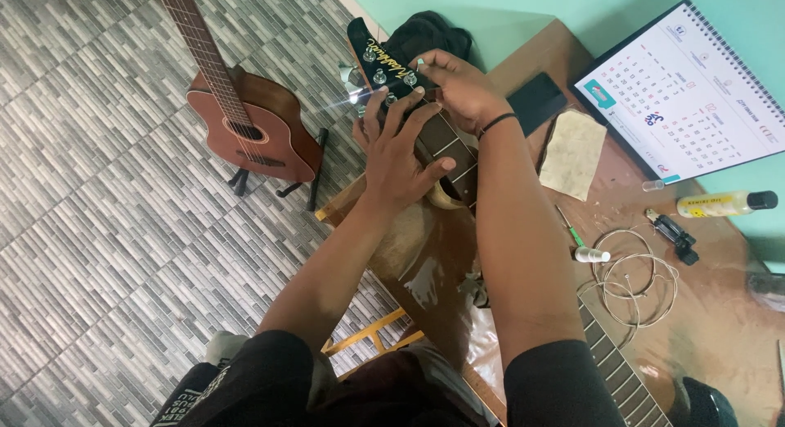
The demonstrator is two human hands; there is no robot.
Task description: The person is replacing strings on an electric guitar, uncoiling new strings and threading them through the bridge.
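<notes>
Okay, both my hands are up at the guitar headstock (384, 63), which pokes off the far edge of the brown worktable (719, 329), over the tiled floor. My left hand (401, 153) lies flat over the top of the neck (450, 149), fingers spread wide, fingertips reaching the row of silver tuning pegs (380, 75). My right hand (462, 87) comes in from the other side, thumb and forefinger pinched together on something small and pale at the headstock edge; I cannot tell if it is a string end or a peg part.

Looks like string fitting at the pegs, my guess. To do it well: keep the left palm pressing the neck down so it does not roll, keep the pinch tight and close to the peg hole, and feed straight, not at an angle. Go slow, because the headstock hangs past the table edge and has no support under it.

Nearby: coiled strings (638, 284) lie on the table to my right, with a small white bottle (590, 254) touching the coil's near side and a black clip tool (675, 233) just beside it. A yellow bottle (724, 204) lies on its side near the calendar (695, 83). A tan cloth (574, 153) sits by a dark phone (536, 100). 1 more brown guitar (253, 124) stands on a stand on the floor, well apart.
</notes>
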